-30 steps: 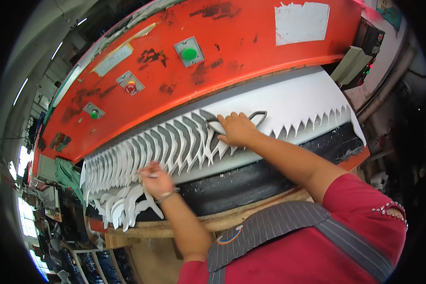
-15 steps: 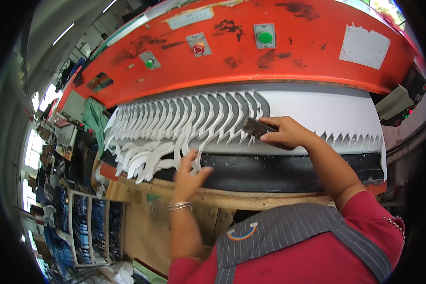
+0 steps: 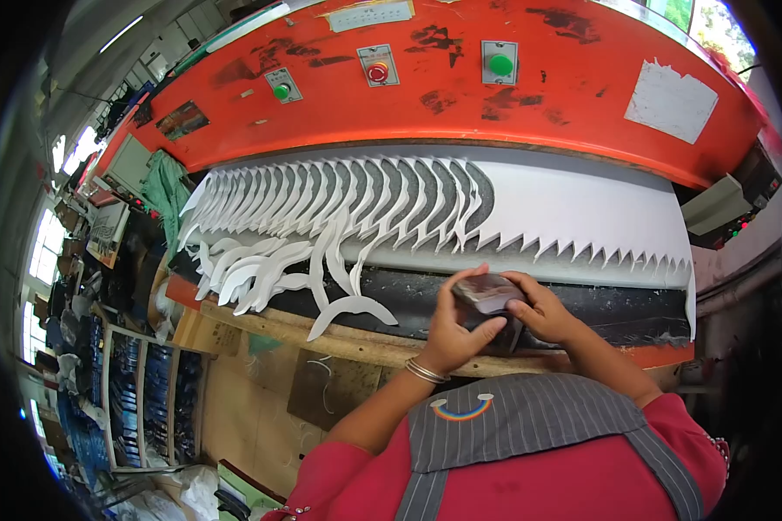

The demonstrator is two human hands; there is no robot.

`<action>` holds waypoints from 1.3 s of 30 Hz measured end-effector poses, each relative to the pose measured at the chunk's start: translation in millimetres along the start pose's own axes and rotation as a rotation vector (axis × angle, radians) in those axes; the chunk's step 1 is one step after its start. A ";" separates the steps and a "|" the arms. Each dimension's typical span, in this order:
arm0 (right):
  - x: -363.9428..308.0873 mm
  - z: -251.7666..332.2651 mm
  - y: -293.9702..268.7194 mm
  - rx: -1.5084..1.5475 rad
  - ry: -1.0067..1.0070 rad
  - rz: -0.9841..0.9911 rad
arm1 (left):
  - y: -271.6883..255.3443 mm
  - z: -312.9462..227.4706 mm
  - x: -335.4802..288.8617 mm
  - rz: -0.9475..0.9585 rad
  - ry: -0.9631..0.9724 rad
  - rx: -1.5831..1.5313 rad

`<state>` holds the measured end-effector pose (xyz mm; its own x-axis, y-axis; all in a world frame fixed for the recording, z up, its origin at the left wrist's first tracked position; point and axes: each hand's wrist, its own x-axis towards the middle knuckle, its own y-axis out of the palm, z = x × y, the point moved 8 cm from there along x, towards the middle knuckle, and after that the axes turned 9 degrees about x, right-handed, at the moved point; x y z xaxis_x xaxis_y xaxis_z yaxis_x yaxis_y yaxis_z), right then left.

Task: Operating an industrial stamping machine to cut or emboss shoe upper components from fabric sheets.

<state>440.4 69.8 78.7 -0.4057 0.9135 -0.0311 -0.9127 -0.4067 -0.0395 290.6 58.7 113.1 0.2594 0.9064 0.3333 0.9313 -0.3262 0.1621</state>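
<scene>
Both hands grip a dark metal cutting die (image 3: pixel 488 296) over the black front strip of the press bed. My left hand (image 3: pixel 453 330) wraps its near left side, and my right hand (image 3: pixel 543 309) closes round its right side. Behind them lies a thick white foam sheet (image 3: pixel 582 198), with a row of curved cut-outs on its left half and a jagged front edge on its right. Curved white cut pieces (image 3: pixel 265 271) are heaped at the sheet's front left. One crescent piece (image 3: pixel 354 309) overhangs the bed's front edge nearest my left hand.
A red press beam (image 3: pixel 443 113) spans the back, carrying green buttons (image 3: pixel 500 64) and a red button (image 3: pixel 378 72). A wooden edge (image 3: pixel 365 352) runs along the front. Green cloth (image 3: pixel 163 187) hangs at the left end; a rack (image 3: pixel 152 391) stands at lower left.
My right hand has brought the cutting die from above the sheet toward me. My left hand has left the cut pieces, moved right and taken hold of the die. A crescent piece now lies nearer the front edge.
</scene>
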 end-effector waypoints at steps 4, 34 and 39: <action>-12.0 0.6 -15.3 -0.082 -0.129 -0.119 | 8.1 6.4 2.7 0.129 0.227 0.205; 63.7 2.7 -159.7 -0.714 -0.115 -0.594 | -41.6 121.3 139.9 0.076 0.092 1.435; 121.2 -3.0 -146.4 -0.645 -0.167 -0.366 | -34.3 116.6 142.8 0.117 0.137 1.351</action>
<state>525.0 240.0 77.6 -0.1311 0.9602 0.2465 -0.8017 0.0436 -0.5961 325.5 230.6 46.8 0.3996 0.8324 0.3839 0.4482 0.1879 -0.8739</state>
